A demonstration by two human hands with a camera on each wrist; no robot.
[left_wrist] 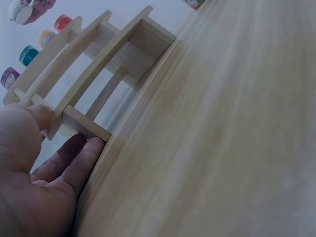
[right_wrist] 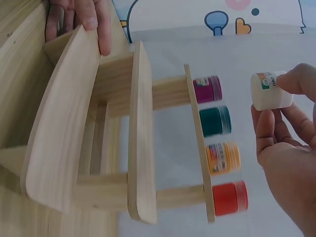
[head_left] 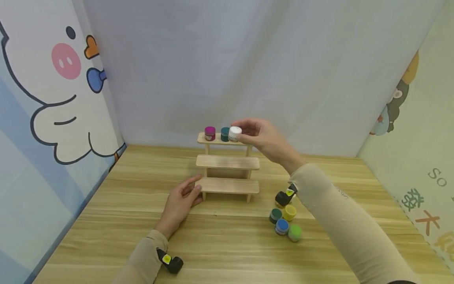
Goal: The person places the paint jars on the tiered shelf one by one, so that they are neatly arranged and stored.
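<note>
My right hand (head_left: 267,140) pinches a small white paint jar (right_wrist: 269,91) between thumb and fingers, held up apart from the top tier of a wooden step shelf (head_left: 227,161). On that tier, a purple jar (right_wrist: 207,89), a teal jar (right_wrist: 215,121), an orange jar (right_wrist: 223,158) and a red jar (right_wrist: 230,198) stand in a row. In the head view the white jar and hand hide the orange and red ones. Low at the shelf's left end, my left hand (head_left: 180,203) grips the bottom tier, thumb at its edge and fingers against the side support (left_wrist: 86,123).
Right of the shelf, several more paint jars cluster on the wooden table (head_left: 227,252): dark green (head_left: 275,215), yellow (head_left: 289,213), blue (head_left: 281,227) and light green (head_left: 294,232). A pale curtain (head_left: 227,71) hangs behind; printed panels (head_left: 35,130) flank the table.
</note>
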